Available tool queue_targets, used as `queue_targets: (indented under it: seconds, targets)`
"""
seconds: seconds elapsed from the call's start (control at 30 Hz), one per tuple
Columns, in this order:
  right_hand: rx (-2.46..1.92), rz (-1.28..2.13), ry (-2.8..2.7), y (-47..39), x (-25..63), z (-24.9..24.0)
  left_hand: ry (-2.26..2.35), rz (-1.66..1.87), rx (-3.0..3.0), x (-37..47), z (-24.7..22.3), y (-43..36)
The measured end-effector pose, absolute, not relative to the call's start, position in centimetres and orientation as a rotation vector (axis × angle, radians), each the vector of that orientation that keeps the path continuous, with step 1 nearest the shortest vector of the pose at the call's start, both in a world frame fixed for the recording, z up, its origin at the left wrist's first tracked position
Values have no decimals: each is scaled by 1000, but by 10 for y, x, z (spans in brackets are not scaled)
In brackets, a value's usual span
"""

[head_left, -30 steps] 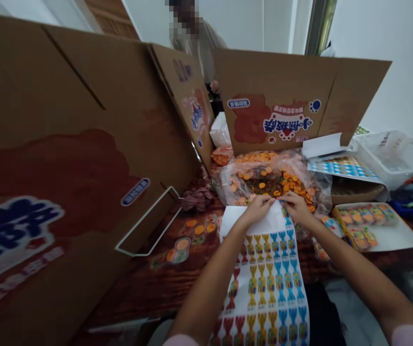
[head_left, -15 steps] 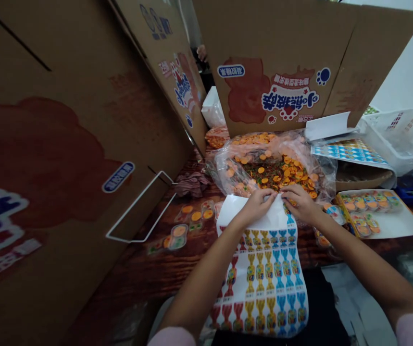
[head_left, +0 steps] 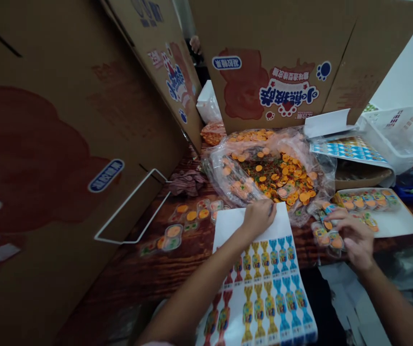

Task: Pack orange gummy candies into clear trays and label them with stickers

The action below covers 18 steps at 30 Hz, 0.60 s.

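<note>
A white sheet of candy-shaped stickers (head_left: 260, 283) in red, gold and blue slopes from the table edge toward me, its top strip blank. My left hand (head_left: 260, 216) is closed on this sheet near its upper edge, fingers curled under. To the right, my right hand (head_left: 356, 238) has its fingers bent and apart, their tips at a small clear pack with a blue label (head_left: 328, 208). Whether they touch it I cannot tell. Below those fingertips sit clear packs with orange discs (head_left: 327, 236).
A plastic bag of orange discs (head_left: 289, 173) lies behind the sheet. Loose clear packs (head_left: 173, 236) are at left, beside a white wire frame (head_left: 119, 241). Big cardboard boxes (head_left: 278, 29) wall the back and left. At right are a tray of packs (head_left: 397, 223) and a white basket (head_left: 382, 139).
Both hands were together at the sheet's top edge. My right hand has moved right to the clear packs, while my left stays on the sheet. The sheet has slid toward me.
</note>
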State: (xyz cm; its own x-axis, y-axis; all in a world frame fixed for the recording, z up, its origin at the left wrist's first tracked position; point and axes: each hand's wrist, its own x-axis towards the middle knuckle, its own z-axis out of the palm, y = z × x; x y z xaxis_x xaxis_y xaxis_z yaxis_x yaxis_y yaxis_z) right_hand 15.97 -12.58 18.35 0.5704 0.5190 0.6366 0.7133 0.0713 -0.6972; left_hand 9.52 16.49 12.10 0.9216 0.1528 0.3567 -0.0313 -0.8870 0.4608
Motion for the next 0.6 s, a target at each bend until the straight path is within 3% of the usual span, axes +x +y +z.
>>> queue_targets:
  seconds: [0.33, 0.6]
  targets:
    - [-1753, -274, -36, -173, 85, 154, -61, 505, 2983, 165, 151, 174]
    - [-1311, 67, 122, -122, 36, 135, 206, 489, 2963, 185, 130, 132]
